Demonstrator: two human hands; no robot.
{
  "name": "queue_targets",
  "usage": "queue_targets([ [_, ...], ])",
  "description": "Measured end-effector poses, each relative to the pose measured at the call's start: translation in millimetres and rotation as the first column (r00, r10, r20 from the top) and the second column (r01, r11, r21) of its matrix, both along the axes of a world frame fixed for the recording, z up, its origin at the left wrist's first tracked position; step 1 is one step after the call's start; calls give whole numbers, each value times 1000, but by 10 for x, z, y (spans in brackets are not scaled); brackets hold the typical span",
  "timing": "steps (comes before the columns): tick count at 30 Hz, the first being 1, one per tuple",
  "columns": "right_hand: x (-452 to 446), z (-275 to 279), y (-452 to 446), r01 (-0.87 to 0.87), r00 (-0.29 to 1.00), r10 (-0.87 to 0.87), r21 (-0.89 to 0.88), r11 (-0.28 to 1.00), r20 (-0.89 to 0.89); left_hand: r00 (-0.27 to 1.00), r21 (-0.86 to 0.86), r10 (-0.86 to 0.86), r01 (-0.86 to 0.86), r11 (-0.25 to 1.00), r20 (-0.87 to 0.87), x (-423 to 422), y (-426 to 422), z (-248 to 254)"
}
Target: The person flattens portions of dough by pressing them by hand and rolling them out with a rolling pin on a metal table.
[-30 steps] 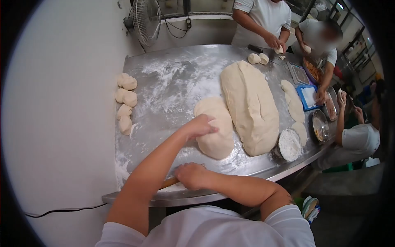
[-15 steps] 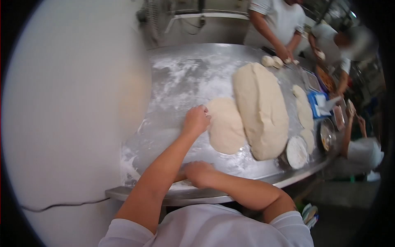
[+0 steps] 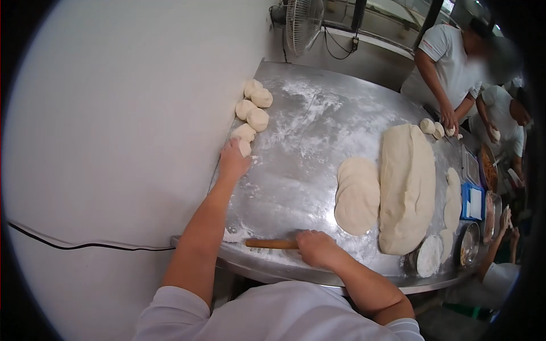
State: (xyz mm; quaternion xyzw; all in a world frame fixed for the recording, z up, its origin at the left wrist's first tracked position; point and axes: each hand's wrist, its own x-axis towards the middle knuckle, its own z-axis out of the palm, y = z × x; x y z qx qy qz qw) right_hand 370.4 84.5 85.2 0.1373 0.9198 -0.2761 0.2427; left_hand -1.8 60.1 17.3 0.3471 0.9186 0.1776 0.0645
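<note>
My left hand (image 3: 234, 161) is at the left edge of the table, its fingers around the nearest dough ball (image 3: 244, 148) of a group lined up along the wall. My right hand (image 3: 316, 248) is closed on the right end of a wooden rolling pin (image 3: 272, 244), which lies near the front edge. Flattened rounds of dough (image 3: 357, 196) overlap in a stack right of the middle. Beside them lies a large, long mass of dough (image 3: 406, 187).
The steel table (image 3: 301, 170) is dusted with flour. A bowl of flour (image 3: 428, 256), a metal bowl (image 3: 469, 244), a blue tray (image 3: 472, 202) and flat dough pieces (image 3: 452, 199) are on the right. Co-workers (image 3: 446, 68) stand beyond. A fan (image 3: 304, 25) is at the back wall.
My left hand has moved from the flattened dough to the dough balls at the left. My right hand stays on the rolling pin. The view has swung left.
</note>
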Motion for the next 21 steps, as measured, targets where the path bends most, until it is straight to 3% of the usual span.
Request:
queue_targets([
  [2,-2,30,15,-15,1000,15,-16,1000,-9,1000,-66,-10,11,998,7,-13,-42,18],
  [5,-26,64,40,-43,999,44,-47,998,19,938,-261,60,33,965,340,63,-223,377],
  [7,-33,83,25,-45,998,48,-69,997,45,964,-206,-232,254,945,128,170,-472,316],
  [9,-48,118,27,-42,997,47,-82,996,61,910,-221,-414,411,884,35,175,-592,259],
  [11,-49,124,14,-45,996,50,-68,997,68,864,-266,-496,499,825,85,78,-558,197],
  [14,-54,185,1,-57,994,62,-57,997,87,921,-325,-319,380,866,225,53,-594,415],
  [17,-30,198,3,-55,995,59,-55,997,79,965,-316,-151,214,924,213,66,-875,635],
  [21,-30,190,-22,-74,995,75,-22,997,62,992,-441,-74,112,890,104,98,-1294,559],
])
